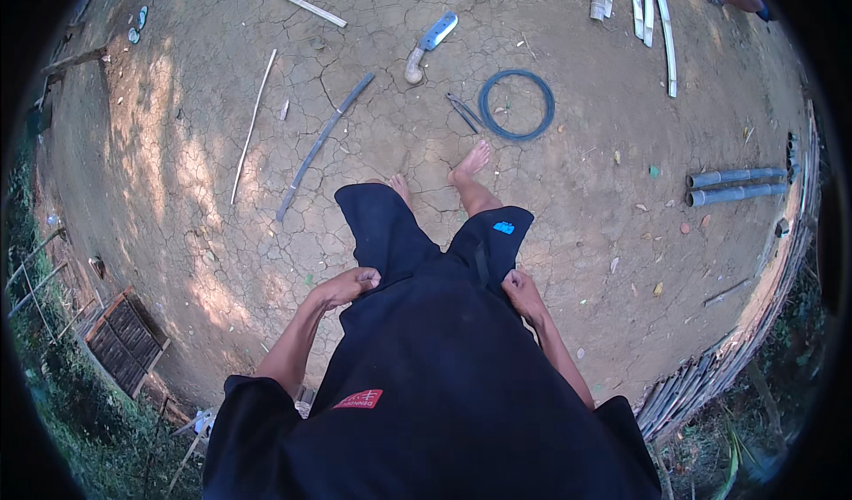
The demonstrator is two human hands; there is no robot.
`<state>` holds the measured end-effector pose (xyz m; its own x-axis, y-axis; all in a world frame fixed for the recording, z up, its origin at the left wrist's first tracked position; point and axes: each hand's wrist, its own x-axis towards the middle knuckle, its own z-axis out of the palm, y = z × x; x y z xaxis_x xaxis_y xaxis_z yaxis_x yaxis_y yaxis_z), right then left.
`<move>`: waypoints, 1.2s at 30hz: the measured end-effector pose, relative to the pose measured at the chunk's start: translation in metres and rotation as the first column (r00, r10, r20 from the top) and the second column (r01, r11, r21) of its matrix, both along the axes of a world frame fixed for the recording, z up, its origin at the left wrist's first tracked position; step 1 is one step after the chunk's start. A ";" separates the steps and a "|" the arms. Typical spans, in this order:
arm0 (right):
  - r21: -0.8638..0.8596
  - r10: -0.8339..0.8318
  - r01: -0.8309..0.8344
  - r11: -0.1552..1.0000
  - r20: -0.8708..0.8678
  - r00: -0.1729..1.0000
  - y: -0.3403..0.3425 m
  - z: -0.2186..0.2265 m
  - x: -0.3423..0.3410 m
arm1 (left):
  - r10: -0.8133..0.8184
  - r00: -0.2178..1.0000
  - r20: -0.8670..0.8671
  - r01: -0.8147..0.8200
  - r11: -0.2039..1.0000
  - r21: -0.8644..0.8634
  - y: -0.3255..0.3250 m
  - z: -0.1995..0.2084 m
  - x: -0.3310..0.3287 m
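My left hand (pixel 351 285) pinches the dark shorts (pixel 377 220) at the left thigh, fingers closed on the cloth. On the other side my right hand (pixel 522 291) is closed on the cloth at the right thigh. Ahead of my bare feet, a machete (pixel 435 34) with a broad blade and a curved wooden handle lies on the cracked ground. Nearer to my right foot are pliers (pixel 464 112), beside a coil of dark wire (pixel 516 104). A long dark bamboo strip (pixel 324 145) rests to the left of my feet.
A thin stick (pixel 254 127) and a pale split strip (pixel 290 1) lie at the left. Split bamboo lengths (pixel 652 12) are at the far right, two bamboo poles (pixel 737 187) below them. A bamboo fence (pixel 710 371) bounds the right side. Part of another person (pixel 744 3) shows at upper right.
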<state>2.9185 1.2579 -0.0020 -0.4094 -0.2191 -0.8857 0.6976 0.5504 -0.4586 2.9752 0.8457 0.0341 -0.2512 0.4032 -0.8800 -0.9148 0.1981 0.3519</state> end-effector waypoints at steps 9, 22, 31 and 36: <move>-0.213 0.425 -0.367 0.905 0.446 0.788 -0.024 -0.037 -0.077 | -0.648 0.750 -0.133 0.658 0.714 0.238 -0.019 -0.086 -0.097; 0.442 0.389 -0.178 0.879 -0.452 0.803 -0.142 -0.606 -0.266 | -0.205 0.858 -0.471 -0.165 0.758 -0.631 -0.108 -0.626 -0.434; 0.606 0.620 -0.218 0.765 -0.602 0.503 -0.170 -0.693 -0.275 | -0.280 0.854 -0.437 -0.174 0.639 -0.749 -0.072 -0.753 -0.451; 0.587 0.597 -0.194 0.786 -0.639 0.486 -0.163 -0.701 -0.289 | -0.173 0.716 -0.677 -0.398 0.696 -0.598 -0.078 -0.749 -0.443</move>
<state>2.6299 1.0947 -0.7030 -0.9113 -0.2736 -0.3077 -0.1588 0.9231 -0.3503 2.5323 0.7673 -0.7147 -0.8454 -0.2899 -0.4486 -0.5314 0.5412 0.6517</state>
